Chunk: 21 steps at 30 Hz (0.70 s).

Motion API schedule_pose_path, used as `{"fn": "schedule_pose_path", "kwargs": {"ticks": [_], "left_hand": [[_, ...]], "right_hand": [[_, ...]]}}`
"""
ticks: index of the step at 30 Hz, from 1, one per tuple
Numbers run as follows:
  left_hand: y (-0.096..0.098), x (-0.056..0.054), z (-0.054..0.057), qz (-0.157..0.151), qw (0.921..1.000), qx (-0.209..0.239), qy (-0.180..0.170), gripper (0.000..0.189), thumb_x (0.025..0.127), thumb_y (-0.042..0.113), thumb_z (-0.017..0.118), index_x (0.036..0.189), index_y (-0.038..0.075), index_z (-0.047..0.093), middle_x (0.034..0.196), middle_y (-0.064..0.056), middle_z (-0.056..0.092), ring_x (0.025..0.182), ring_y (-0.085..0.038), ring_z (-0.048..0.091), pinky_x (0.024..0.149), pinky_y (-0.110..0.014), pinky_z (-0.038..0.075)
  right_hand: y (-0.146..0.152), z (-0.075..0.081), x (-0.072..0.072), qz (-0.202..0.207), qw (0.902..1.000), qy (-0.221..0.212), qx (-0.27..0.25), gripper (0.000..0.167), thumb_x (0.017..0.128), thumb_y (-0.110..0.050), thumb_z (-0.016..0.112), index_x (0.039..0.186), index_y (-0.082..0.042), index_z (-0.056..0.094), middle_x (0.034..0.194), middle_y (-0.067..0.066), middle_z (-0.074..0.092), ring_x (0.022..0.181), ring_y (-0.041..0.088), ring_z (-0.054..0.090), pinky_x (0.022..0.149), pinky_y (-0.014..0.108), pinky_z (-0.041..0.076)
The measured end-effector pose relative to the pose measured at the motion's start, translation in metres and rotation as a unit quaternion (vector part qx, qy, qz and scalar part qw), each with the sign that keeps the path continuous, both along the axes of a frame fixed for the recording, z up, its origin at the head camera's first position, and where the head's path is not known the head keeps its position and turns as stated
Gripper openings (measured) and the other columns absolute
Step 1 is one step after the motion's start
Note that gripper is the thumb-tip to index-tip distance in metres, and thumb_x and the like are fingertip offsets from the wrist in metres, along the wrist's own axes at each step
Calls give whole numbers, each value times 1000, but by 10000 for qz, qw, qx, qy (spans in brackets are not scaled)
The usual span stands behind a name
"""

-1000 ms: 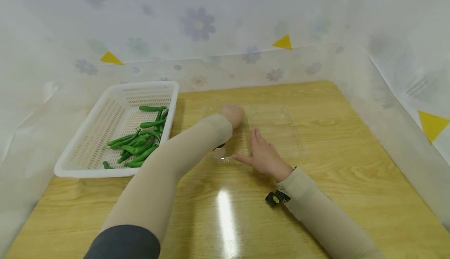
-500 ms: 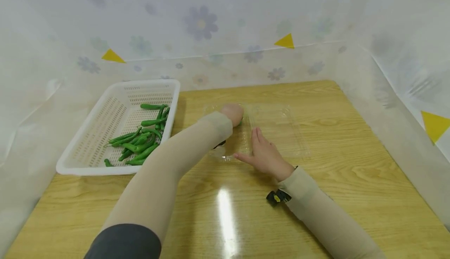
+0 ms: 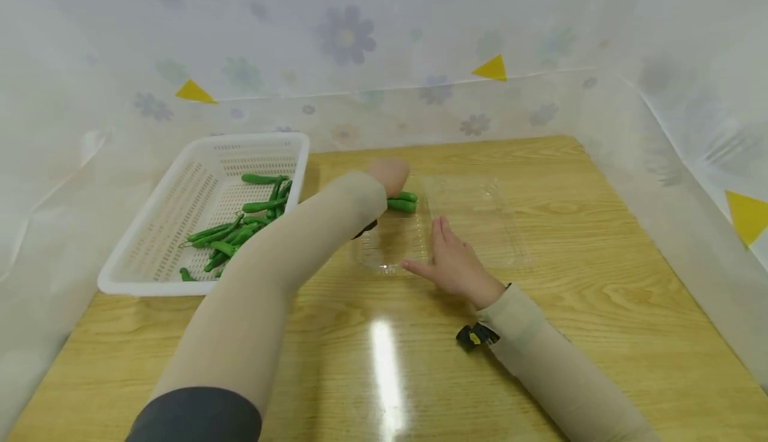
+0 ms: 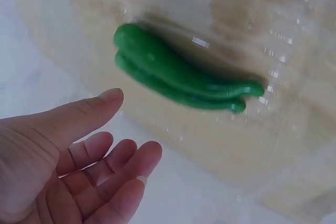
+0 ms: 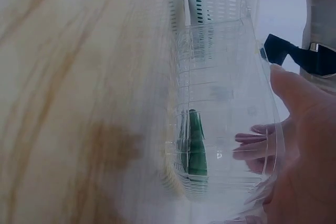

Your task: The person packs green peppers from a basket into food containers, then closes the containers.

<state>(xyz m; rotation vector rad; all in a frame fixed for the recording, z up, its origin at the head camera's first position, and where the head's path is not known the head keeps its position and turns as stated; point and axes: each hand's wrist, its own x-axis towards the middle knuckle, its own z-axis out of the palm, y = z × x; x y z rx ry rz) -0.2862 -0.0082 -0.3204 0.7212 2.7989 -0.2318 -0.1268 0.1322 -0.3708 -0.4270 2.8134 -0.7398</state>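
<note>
Two green chili peppers (image 3: 403,205) lie side by side in one half of a clear hinged plastic box (image 3: 390,245). Just beyond them in the head view is my left hand (image 3: 390,174), partly covered by its sleeve. The left wrist view shows this hand (image 4: 94,171) with loosely bent fingers and nothing in them, apart from the peppers (image 4: 168,72). My right hand (image 3: 455,265) rests at the box's middle fold, fingers straight, thumb stretched toward the front edge. In the right wrist view its thumb touches the rim of the clear box (image 5: 226,77).
A white slotted basket (image 3: 150,289) with several green chili peppers (image 3: 234,235) stands at the left, partly hidden by my left arm. The box's flat lid half (image 3: 474,219) lies to the right on the wooden table (image 3: 600,262). Flowered sheeting (image 3: 348,35) closes off the back and sides.
My left hand has let go of the peppers and drawn back up and left, so they now show in the box. The right hand holds its place.
</note>
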Motion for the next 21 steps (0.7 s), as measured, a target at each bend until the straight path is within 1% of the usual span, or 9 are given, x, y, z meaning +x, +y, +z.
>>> {"fn": "schedule_pose_path", "kwargs": {"ticks": [2,5,6,8,10,11,14,18,21], "left_hand": [[-4,3,13,43,10000,-7,27,14,92,6,49,87,10,61,90,-5,62,79,-18,55,70,-34,48],[-12,10,38,81,10000,-12,41,7,91,13,58,90,9,63,89,-5,63,78,-18,57,72,-35,49],[-15,12,45,85,10000,22,26,8,90,16,60,91,8,63,89,-5,63,77,-18,58,72,-35,49],[-22,16,62,199,9998,20,-22,17,92,25,60,95,8,62,91,-5,63,79,-18,58,77,-37,48],[-30,18,75,387,9992,83,-68,20,94,29,57,93,9,60,86,-4,60,73,-17,55,72,-35,47],[-34,17,80,461,9989,89,-24,22,94,31,55,91,10,59,84,-3,59,70,-16,53,68,-33,46],[-47,15,90,581,9980,32,235,27,95,34,54,84,10,57,76,-3,55,64,-15,48,62,-32,43],[-64,10,101,733,9964,159,385,29,96,33,52,81,8,54,72,-5,52,60,-16,46,64,-33,43],[-77,7,108,926,9947,188,395,30,97,34,50,85,7,55,75,-7,52,62,-18,47,64,-35,43]], "right_hand": [[0,0,0,1,10000,-1,7,108,84,-65,51,144,10,2,150,28,1,136,41,15,101,64,19],[-1,0,0,-1,10000,-22,23,107,85,-64,51,144,10,2,150,28,1,136,41,14,101,64,20],[-1,0,0,-5,10000,-34,24,107,85,-63,52,144,10,2,150,28,0,136,41,14,101,64,20],[-1,1,0,-15,10000,-68,12,106,85,-62,52,144,10,2,150,28,0,136,41,14,101,64,19],[-1,2,1,-13,9999,-107,14,106,85,-62,52,144,10,2,150,28,-1,136,41,14,101,64,19],[-1,2,1,-14,9999,-121,12,106,85,-62,52,144,10,1,150,28,-1,136,41,14,101,64,19],[-1,2,1,-24,9999,-129,25,106,85,-62,52,144,10,1,150,28,-1,136,41,14,101,64,19],[0,2,2,-48,9999,-89,44,106,85,-62,52,144,11,2,150,28,0,136,41,14,102,63,18],[1,2,3,-82,9999,-74,45,106,85,-62,52,144,11,2,150,28,0,136,40,13,102,63,17]]}}
